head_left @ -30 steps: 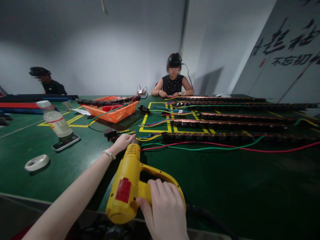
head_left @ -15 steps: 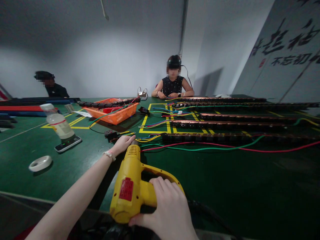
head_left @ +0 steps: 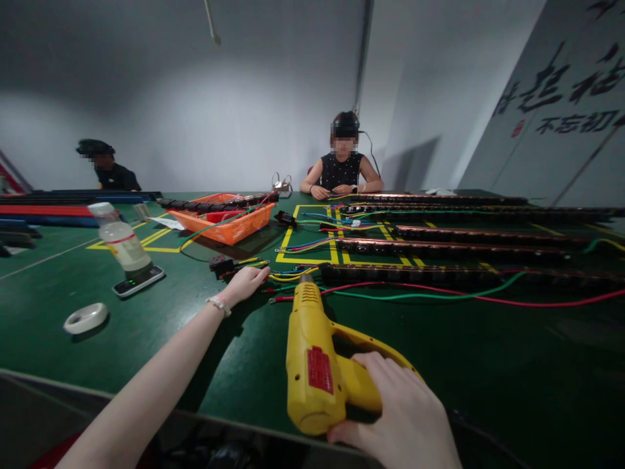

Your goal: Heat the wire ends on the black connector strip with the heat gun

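Observation:
My right hand (head_left: pixel 398 417) is wrapped round the handle of a yellow heat gun (head_left: pixel 315 358), whose nozzle points away from me toward a bundle of coloured wires (head_left: pixel 288 273). My left hand (head_left: pixel 245 284) reaches forward over the green table (head_left: pixel 488 352), fingers curled at the wire ends beside a small black connector (head_left: pixel 221 266); what it pinches is hidden. Red and green wires (head_left: pixel 439 294) run right along long dark copper-edged strips (head_left: pixel 463 251).
A plastic bottle (head_left: pixel 122 240) stands on a phone (head_left: pixel 138 281) at the left, with a roll of white tape (head_left: pixel 86 318) nearer me. An orange basket (head_left: pixel 224 218) sits further back. One person sits across the table, another at the far left.
The heat gun and my right hand have shifted to the right, away from my left hand. My left hand stays at the wire ends.

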Tool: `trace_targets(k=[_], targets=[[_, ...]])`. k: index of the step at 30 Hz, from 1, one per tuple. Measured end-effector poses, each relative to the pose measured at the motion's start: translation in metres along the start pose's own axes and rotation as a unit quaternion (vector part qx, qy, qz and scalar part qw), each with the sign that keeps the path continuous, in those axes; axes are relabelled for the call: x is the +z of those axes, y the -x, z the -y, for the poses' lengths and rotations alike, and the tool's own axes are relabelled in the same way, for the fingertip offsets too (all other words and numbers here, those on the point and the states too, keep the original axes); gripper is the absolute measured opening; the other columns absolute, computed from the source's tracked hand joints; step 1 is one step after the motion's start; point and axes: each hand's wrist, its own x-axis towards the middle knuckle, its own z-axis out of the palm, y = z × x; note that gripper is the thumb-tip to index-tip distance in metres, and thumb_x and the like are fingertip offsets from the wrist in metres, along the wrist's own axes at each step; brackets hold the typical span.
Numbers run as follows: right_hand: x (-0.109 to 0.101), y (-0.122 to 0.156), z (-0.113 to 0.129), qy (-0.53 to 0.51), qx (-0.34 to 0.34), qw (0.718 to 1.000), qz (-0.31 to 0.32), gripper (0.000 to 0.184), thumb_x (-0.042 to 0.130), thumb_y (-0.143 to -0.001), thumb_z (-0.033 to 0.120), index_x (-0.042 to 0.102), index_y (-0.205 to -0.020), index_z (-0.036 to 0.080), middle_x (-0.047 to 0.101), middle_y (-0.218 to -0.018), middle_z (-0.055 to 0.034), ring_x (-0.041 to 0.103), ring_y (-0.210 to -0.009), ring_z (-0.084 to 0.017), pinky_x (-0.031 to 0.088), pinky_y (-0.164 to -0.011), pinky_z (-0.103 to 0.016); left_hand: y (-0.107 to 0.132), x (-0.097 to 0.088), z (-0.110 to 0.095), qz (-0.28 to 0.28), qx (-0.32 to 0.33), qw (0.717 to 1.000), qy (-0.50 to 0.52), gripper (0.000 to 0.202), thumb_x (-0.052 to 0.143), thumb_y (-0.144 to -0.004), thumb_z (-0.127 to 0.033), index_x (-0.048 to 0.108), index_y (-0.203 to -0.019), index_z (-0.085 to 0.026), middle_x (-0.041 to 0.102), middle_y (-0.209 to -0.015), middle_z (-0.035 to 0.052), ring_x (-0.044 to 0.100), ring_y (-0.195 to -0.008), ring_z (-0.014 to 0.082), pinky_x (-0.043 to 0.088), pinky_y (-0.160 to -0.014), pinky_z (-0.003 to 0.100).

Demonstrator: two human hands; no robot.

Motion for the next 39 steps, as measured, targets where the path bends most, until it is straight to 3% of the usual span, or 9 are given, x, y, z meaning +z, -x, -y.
trace_targets(k=[6, 10, 16, 20, 27, 33, 39], targets=[[0.011, 0.014, -0.014, 0.085, -0.020, 0.995, -0.058, 0.075, 0.050, -0.060, 0.086, 0.056, -0.098, 0.021, 0.066, -0.086, -0.0010, 0.063, -0.078, -0.021, 0.041, -0.069, -0.033, 0.001, -0.001, -0.002, 0.002, 0.006, 1.000, 0.000, 0.055, 0.024, -0.087, -0.058, 0.031, -0.048, -0.020, 0.035, -0.046, -0.0014, 0.030, -0.047, 0.0122, 0.020, -0.054, 0.028], [0.018, 0.021, -0.014, 0.119, -0.025, 0.990, -0.073, 0.078, 0.032, -0.071, 0.086, 0.055, -0.102, 0.018, 0.066, -0.090, -0.0040, 0.062, -0.081, -0.022, 0.039, -0.074, -0.035, 0.000, -0.001, -0.003, 0.005, 0.004, 1.000, 0.001, 0.055, 0.024, -0.088, -0.058, 0.033, -0.048, -0.020, 0.038, -0.048, -0.0014, 0.032, -0.047, 0.0123, 0.021, -0.054, 0.028], [0.018, 0.016, 0.001, 0.154, -0.060, 0.983, -0.083, 0.075, 0.041, -0.071, 0.083, 0.057, -0.098, 0.015, 0.066, -0.083, -0.0044, 0.062, -0.071, -0.019, 0.040, -0.067, -0.033, -0.002, 0.003, -0.002, -0.005, -0.014, 1.000, -0.006, 0.056, 0.023, -0.087, -0.058, 0.033, -0.048, -0.020, 0.037, -0.047, -0.0012, 0.034, -0.047, 0.0127, 0.022, -0.054, 0.028], [0.026, 0.009, 0.022, 0.150, -0.045, 0.981, -0.115, 0.079, 0.030, -0.076, 0.083, 0.060, -0.094, 0.012, 0.066, -0.081, -0.0078, 0.061, -0.070, -0.020, 0.040, -0.066, -0.033, -0.004, 0.005, -0.002, -0.014, -0.014, 1.000, -0.010, 0.055, 0.024, -0.087, -0.058, 0.032, -0.047, -0.020, 0.036, -0.047, -0.0013, 0.032, -0.046, 0.0124, 0.021, -0.053, 0.028], [0.048, 0.013, 0.047, 0.140, -0.063, 0.981, -0.121, 0.087, 0.031, -0.070, 0.087, 0.063, -0.097, 0.010, 0.068, -0.087, -0.0102, 0.061, -0.074, -0.023, 0.040, -0.069, -0.035, -0.008, 0.007, 0.004, -0.019, -0.028, 0.996, 0.085, 0.061, 0.025, -0.084, -0.066, 0.036, -0.047, -0.019, 0.039, -0.047, -0.0018, 0.033, -0.046, 0.0111, 0.022, -0.052, 0.027], [0.068, 0.009, 0.074, 0.073, -0.029, 0.988, -0.130, 0.095, 0.016, -0.069, 0.090, 0.065, -0.095, 0.012, 0.068, -0.087, -0.0108, 0.061, -0.075, -0.024, 0.041, -0.071, -0.037, -0.007, 0.005, 0.003, -0.021, -0.016, 0.995, 0.096, 0.061, 0.029, -0.083, -0.067, 0.036, -0.045, -0.019, 0.035, -0.044, -0.0027, 0.029, -0.046, 0.0102, 0.021, -0.050, 0.027], [0.069, -0.002, 0.098, 0.023, 0.012, 0.992, -0.124, 0.101, -0.001, -0.071, 0.085, 0.066, -0.089, 0.011, 0.066, -0.080, -0.0106, 0.061, -0.072, -0.024, 0.043, -0.070, -0.039, -0.007, 0.003, 0.002, -0.033, -0.031, 0.994, 0.103, 0.060, 0.036, -0.081, -0.066, 0.043, -0.047, -0.018, 0.041, -0.044, -0.0006, 0.036, -0.051, 0.0125, 0.026, -0.050, 0.027]])
